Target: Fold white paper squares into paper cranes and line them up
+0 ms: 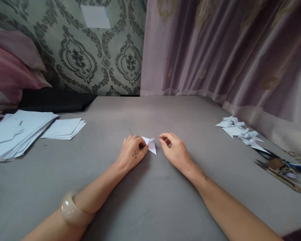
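Between the thumb and fingers of my left hand is a small white origami crane. Part of the folded paper is hidden by those fingers; a pointed corner sticks out toward the right. My right hand is a short way to the right of the crane, apart from it. Its fingers are curved, with a small gap between thumb and index fingertip, and I see nothing in them. Both hands are low over the grey table surface.
At the left lie a thick stack of white paper and a smaller pile of paper squares. Several folded paper cranes are grouped at the right, with pointed metal tools nearer me. A curtain and patterned wall border the back.
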### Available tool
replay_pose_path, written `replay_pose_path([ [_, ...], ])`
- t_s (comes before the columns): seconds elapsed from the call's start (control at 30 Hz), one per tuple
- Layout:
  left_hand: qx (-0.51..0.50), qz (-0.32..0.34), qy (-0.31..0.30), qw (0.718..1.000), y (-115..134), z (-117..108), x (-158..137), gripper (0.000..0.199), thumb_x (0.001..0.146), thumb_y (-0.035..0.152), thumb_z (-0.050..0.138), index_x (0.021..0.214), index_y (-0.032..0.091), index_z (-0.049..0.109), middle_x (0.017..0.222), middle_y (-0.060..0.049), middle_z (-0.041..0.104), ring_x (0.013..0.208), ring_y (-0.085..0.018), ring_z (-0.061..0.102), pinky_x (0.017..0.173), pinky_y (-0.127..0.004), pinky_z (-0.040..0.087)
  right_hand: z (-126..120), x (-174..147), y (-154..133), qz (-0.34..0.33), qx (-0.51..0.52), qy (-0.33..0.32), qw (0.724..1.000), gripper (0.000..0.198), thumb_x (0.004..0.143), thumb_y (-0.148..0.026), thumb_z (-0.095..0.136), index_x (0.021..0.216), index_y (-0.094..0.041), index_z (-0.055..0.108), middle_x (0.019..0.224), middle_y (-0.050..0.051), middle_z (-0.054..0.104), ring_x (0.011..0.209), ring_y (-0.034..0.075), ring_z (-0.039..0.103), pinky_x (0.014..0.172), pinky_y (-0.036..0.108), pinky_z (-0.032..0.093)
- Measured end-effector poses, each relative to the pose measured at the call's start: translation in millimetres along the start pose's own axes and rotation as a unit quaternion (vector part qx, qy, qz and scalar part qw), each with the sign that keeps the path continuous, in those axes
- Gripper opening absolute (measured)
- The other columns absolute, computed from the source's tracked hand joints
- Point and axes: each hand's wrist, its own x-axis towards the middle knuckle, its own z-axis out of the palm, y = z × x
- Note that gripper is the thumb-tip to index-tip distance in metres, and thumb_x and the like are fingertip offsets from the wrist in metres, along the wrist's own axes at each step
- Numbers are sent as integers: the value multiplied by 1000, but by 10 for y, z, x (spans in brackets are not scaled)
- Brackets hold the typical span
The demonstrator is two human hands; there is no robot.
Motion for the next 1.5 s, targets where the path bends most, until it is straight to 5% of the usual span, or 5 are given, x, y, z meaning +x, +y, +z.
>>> replay_pose_path([
  [0.37,-10,2,52,999,-63,-19,23,28,79,11,42,98,19,61,109,-7,65,103,-23,55,89,-37,41,3,-120,-56,-21,-83,-113,990,18,88,-23,51,95,-26,68,95,2,63,76,13,59,70,26,43],
  [0.57,70,46,30,996,-153,27,19,28,84,15,42,95,17,67,96,-10,66,88,-23,58,82,-36,43,-5,-117,-63,-25,-111,-118,986,23,90,-21,47,95,-25,69,95,3,62,80,14,60,71,27,42],
  [1.07,-81,-145,-40,985,129,-3,-67,21,77,22,52,98,18,57,72,-2,67,66,-18,61,60,-27,42,50,-93,-93,-13,-110,-112,987,17,90,-29,51,89,-23,67,94,3,63,78,15,59,66,26,41],
  [1.27,-91,-41,39,994,46,65,-39,28,72,22,61,99,17,58,97,-6,63,86,-19,56,75,-30,45,57,9,-28,-43,-62,-125,989,20,90,-22,48,95,-24,68,95,3,63,83,14,60,75,26,43],
  [1.5,-101,-42,-13,994,-25,98,8,14,79,24,57,86,22,69,79,-3,66,82,-19,57,73,-30,42,91,19,-29,-31,-35,-113,993,15,87,-18,51,94,-22,63,92,3,63,81,14,59,73,26,43],
])
